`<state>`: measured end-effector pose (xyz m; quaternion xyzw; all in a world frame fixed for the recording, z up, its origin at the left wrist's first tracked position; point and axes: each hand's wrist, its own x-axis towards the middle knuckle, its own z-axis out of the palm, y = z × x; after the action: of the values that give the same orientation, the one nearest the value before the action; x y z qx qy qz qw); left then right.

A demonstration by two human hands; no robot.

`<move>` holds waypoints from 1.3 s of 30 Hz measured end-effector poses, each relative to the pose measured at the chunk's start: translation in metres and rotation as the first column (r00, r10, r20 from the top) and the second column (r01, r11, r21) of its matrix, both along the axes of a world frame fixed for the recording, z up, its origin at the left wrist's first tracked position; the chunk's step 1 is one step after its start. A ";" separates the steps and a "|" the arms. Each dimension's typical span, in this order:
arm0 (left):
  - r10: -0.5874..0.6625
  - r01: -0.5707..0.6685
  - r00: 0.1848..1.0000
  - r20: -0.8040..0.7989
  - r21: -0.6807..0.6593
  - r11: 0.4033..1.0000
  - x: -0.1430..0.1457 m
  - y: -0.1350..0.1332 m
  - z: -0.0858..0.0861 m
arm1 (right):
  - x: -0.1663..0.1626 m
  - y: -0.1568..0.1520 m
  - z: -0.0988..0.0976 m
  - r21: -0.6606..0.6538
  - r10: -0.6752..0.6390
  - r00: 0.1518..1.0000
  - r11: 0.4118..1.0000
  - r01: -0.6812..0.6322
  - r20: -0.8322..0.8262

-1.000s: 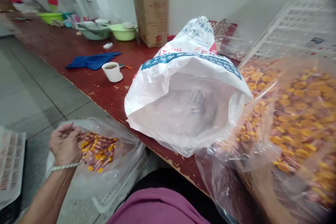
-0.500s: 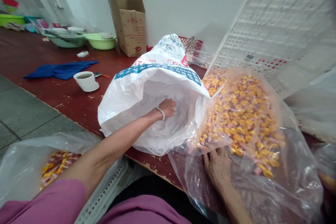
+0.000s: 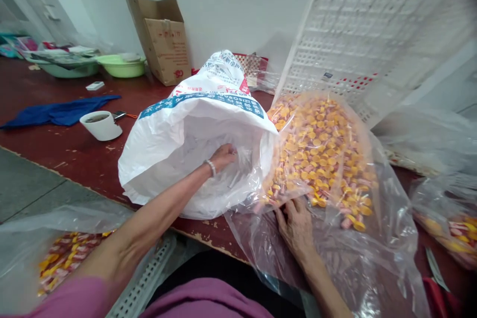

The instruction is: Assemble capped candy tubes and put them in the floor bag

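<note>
Head view: red table (image 3: 95,165), white sack (image 3: 167,144), clear bag (image 3: 361,263), left hand (image 3: 223,156), right hand (image 3: 297,223), yellow-and-pink pieces (image 3: 320,154).
White sack lies on the table, mouth open toward the near edge; looks thin, limp, light, best held by its rim. Clear bag just beside it, also on the table; plastic likely slippery, load loose and heavier, so I'd gather the slack and put a palm underneath. Left hand inside the sack mouth, fingers curled beside crinkled clear film (image 3: 244,160); can't tell whether its grip holds any. Right hand at the clear bag's near edge, fingertips partly hidden; grip can't be told either. Pieces heaped in the clear bag, each probably light.
</note>
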<state>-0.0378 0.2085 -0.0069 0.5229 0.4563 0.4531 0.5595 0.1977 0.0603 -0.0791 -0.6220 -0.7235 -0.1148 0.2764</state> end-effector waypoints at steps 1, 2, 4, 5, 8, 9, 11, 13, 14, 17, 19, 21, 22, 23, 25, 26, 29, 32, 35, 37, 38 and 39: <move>-0.021 0.021 0.999 0.028 -0.014 1.000 -0.007 -0.011 0.005 | 0.001 -0.001 0.001 -0.012 -0.032 0.999 0.999 0.033 0.018; -0.040 0.042 0.998 0.053 -0.021 0.999 -0.014 -0.024 0.011 | 0.002 -0.003 0.002 -0.019 -0.069 0.997 0.997 0.070 0.044; -0.079 0.088 0.983 0.165 -0.047 0.995 -0.026 -0.051 0.023 | 0.001 -0.010 0.010 -0.010 -0.113 0.993 0.994 0.113 0.048; -0.092 0.114 0.960 0.264 -0.071 0.991 -0.029 -0.066 0.029 | -0.002 -0.015 0.016 0.010 -0.110 0.994 0.994 0.110 -0.004; -0.073 0.205 0.795 0.602 -0.152 0.967 -0.024 -0.108 0.041 | -0.025 -0.034 0.044 0.080 -0.019 0.943 0.996 0.049 -0.331; -0.060 0.234 0.731 0.680 -0.168 0.958 -0.019 -0.120 0.043 | -0.038 -0.041 0.054 0.080 0.023 0.900 0.997 0.013 -0.435; -0.051 0.278 0.641 0.766 -0.170 0.945 -0.005 -0.141 0.044 | -0.070 -0.052 0.069 0.084 0.154 0.822 0.988 -0.129 -0.548; -0.044 0.314 0.575 0.817 -0.170 0.934 0.009 -0.157 0.041 | -0.101 -0.056 0.075 0.065 0.218 0.768 0.972 -0.224 -0.603; -0.036 0.327 0.553 0.832 -0.177 0.928 0.015 -0.164 0.039 | -0.113 -0.055 0.075 0.053 0.218 0.743 0.969 -0.239 -0.632; 0.007 0.333 0.549 0.835 -0.227 0.915 0.026 -0.177 0.033 | -0.131 -0.050 0.067 0.033 0.164 0.667 0.978 -0.204 -0.727; 0.037 0.308 0.568 0.822 -0.254 0.917 0.029 -0.182 0.032 | -0.132 -0.049 0.061 0.043 0.162 0.616 0.978 -0.203 -0.771; 0.051 0.274 0.579 0.814 -0.253 0.928 0.029 -0.185 0.032 | -0.128 -0.049 0.058 0.072 0.184 0.581 0.975 -0.211 -0.793; 0.051 0.261 0.582 0.812 -0.246 0.933 0.029 -0.186 0.032 | -0.126 -0.050 0.058 0.082 0.191 0.567 0.974 -0.212 -0.802; 0.045 0.254 0.585 0.810 -0.235 0.938 0.028 -0.187 0.032 | -0.124 -0.051 0.058 0.080 0.187 0.552 0.974 -0.212 -0.812; 0.014 0.264 0.594 0.804 -0.211 0.941 0.026 -0.189 0.030 | -0.120 -0.053 0.060 0.053 0.166 0.533 0.974 -0.220 -0.830; -0.004 0.278 0.602 0.799 -0.206 0.938 0.024 -0.190 0.028 | -0.117 -0.053 0.062 0.036 0.161 0.537 0.971 -0.235 -0.828; -0.043 0.327 0.647 0.761 -0.226 0.918 0.018 -0.192 0.023 | -0.104 -0.055 0.068 -0.002 0.178 0.595 0.957 -0.290 -0.784; -0.110 0.389 0.714 0.692 -0.261 0.884 0.007 -0.192 0.023 | -0.085 -0.058 0.075 -0.078 0.209 0.669 0.925 -0.373 -0.713; -0.283 0.471 0.802 0.527 -0.265 0.842 -0.006 -0.185 0.026 | -0.069 -0.066 0.083 -0.195 0.268 0.791 0.880 -0.433 -0.550; -0.523 0.624 0.772 0.362 -0.270 0.734 -0.011 -0.180 0.027 | -0.065 -0.073 0.088 -0.253 0.316 0.852 0.860 -0.443 -0.417; -0.643 0.704 0.710 0.285 -0.276 0.655 -0.011 -0.179 0.025 | -0.065 -0.077 0.090 -0.274 0.343 0.866 0.849 -0.451 -0.363; -0.736 0.768 0.635 0.233 -0.291 0.571 -0.010 -0.178 0.023 | -0.066 -0.080 0.092 -0.286 0.376 0.870 0.836 -0.467 -0.320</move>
<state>-0.0478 0.0307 0.0158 0.5337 0.2415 0.1015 0.8041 0.1316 -0.0202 0.0130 -0.4946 -0.8112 0.1612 0.2673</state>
